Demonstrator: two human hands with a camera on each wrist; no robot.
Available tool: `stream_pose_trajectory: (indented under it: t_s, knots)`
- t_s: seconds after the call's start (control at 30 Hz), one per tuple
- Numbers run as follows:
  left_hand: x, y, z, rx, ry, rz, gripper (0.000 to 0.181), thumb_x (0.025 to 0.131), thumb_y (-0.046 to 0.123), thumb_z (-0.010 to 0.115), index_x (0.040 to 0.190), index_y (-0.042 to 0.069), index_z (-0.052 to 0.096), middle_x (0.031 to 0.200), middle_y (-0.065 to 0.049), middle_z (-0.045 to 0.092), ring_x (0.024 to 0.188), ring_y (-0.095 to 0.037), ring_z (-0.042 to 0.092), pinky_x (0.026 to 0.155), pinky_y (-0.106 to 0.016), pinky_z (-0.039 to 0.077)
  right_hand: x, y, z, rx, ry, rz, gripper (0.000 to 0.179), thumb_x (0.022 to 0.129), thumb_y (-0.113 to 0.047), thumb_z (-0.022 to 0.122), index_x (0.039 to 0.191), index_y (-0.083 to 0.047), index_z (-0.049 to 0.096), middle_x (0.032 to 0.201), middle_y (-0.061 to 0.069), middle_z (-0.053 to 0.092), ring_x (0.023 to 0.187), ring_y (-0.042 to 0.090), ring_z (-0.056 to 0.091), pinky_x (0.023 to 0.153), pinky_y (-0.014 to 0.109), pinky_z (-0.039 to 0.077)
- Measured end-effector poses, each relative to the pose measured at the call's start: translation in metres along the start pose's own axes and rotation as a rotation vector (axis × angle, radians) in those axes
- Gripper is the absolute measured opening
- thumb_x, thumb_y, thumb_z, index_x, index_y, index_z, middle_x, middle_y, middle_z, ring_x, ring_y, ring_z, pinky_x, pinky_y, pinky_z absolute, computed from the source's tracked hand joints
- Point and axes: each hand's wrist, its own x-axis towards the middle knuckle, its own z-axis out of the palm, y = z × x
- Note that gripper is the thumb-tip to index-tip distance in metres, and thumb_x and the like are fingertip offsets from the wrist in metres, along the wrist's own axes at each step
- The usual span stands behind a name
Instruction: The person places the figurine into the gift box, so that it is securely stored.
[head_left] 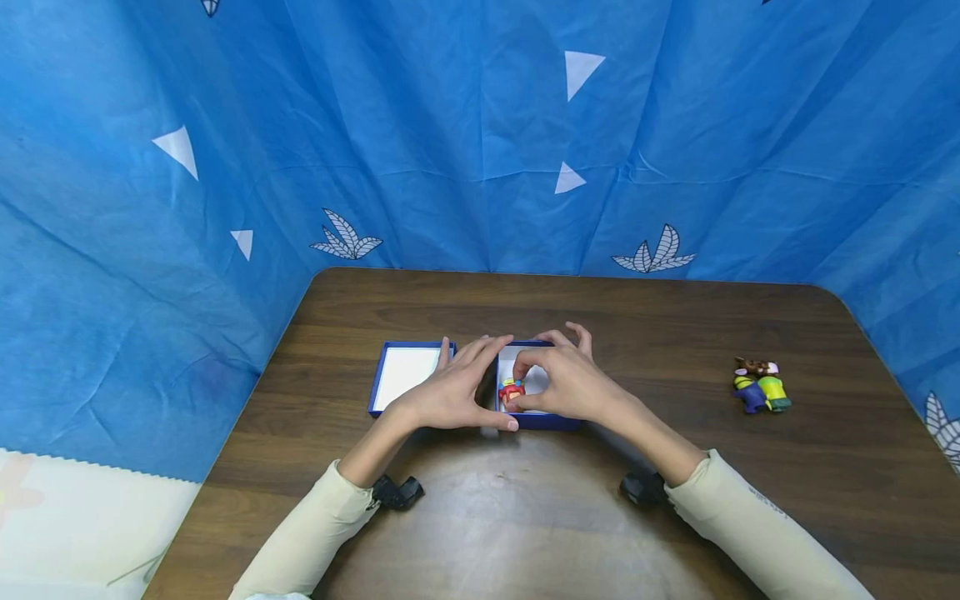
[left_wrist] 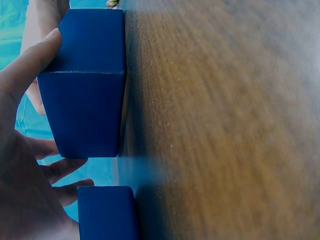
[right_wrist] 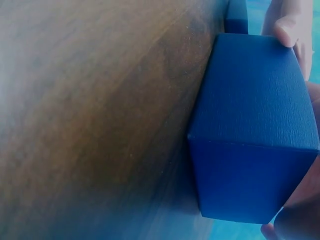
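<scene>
A blue box (head_left: pixel 551 423) with a white inside stands open in the middle of the brown table. My left hand (head_left: pixel 450 392) grips its left end, the thumb at the front wall (left_wrist: pixel 82 42) and the fingers reaching toward the back. Inside the box, at the left, is a small red toy figure (head_left: pixel 512 390) with yellow and blue on top. The thumb and index finger of my right hand (head_left: pixel 566 382) pinch this figure from the right, hiding part of it. In the right wrist view, the box (right_wrist: pixel 255 90) hides most of the right hand.
Left of the box lies a shallow blue lid (head_left: pixel 405 375), white inside up. Several small toy figures (head_left: pixel 761 387) lie together at the right of the table (head_left: pixel 637 325). A blue curtain (head_left: pixel 480 150) hangs along the back and sides.
</scene>
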Motion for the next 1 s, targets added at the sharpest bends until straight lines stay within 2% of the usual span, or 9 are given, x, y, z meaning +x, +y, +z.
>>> stream_pose_trajectory:
  t_s: [0.23,0.5,0.8,1.0]
  knots:
    - [0.000,-0.001,0.000,-0.003,0.000,-0.001,0.124,0.082,0.071,0.084,0.175,0.027,0.015,0.178,-0.006,0.028,0.169,-0.033,0.021,0.128,-0.080,-0.009,0.000,0.000,0.000,-0.007,-0.002,0.001,0.037,0.076,-0.051,0.097,0.092,-0.027,0.075,0.091,-0.011,0.080,0.143,0.038,0.055,0.122,0.082,0.006]
    - [0.000,-0.002,0.001,0.009,-0.006,0.000,0.123,0.082,0.074,0.082,0.174,0.027,0.015,0.174,-0.002,0.032,0.166,-0.033,0.029,0.128,-0.081,-0.007,-0.001,0.001,0.001,-0.002,-0.007,0.009,0.038,0.078,-0.053,0.095,0.098,-0.027,0.075,0.098,-0.012,0.081,0.142,0.035,0.055,0.123,0.080,0.005]
    - [0.000,0.000,0.001,-0.002,-0.013,-0.010,0.124,0.081,0.073,0.083,0.175,0.028,0.015,0.178,-0.006,0.028,0.168,-0.034,0.024,0.128,-0.080,-0.009,-0.001,0.007,-0.002,0.046,0.029,-0.003,0.042,0.082,-0.049,0.093,0.112,-0.023,0.078,0.117,-0.007,0.082,0.140,0.032,0.057,0.125,0.077,0.004]
    - [0.001,0.000,0.000,0.003,-0.010,-0.009,0.123,0.081,0.073,0.083,0.174,0.029,0.015,0.178,-0.007,0.028,0.169,-0.034,0.022,0.128,-0.080,-0.009,-0.003,0.011,-0.009,0.082,0.042,-0.006,0.041,0.086,-0.042,0.091,0.118,-0.020,0.077,0.122,-0.003,0.081,0.139,0.033,0.056,0.126,0.074,0.004]
